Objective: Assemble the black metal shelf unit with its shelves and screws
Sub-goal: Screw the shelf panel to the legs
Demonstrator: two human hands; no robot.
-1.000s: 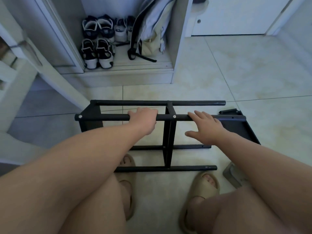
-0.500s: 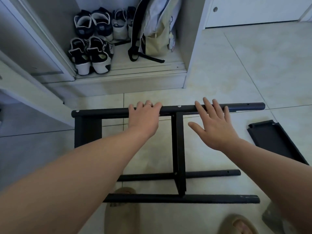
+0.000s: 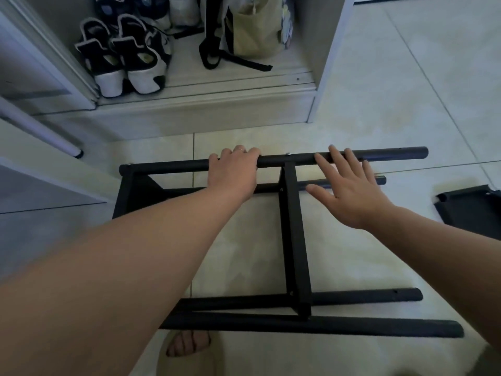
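Shelf frame, four tubes, left hand gripping one

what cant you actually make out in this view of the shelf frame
Head view only:
- Fingertips of the left hand: curled behind the top tube it grips.
- Left ends of the near tubes: hidden by the left forearm.
- The shelf panel: cut off by the right edge.
- The screw at the top joint: too small to judge tightness.
- Whether the right hand touches the tube: unclear from above.
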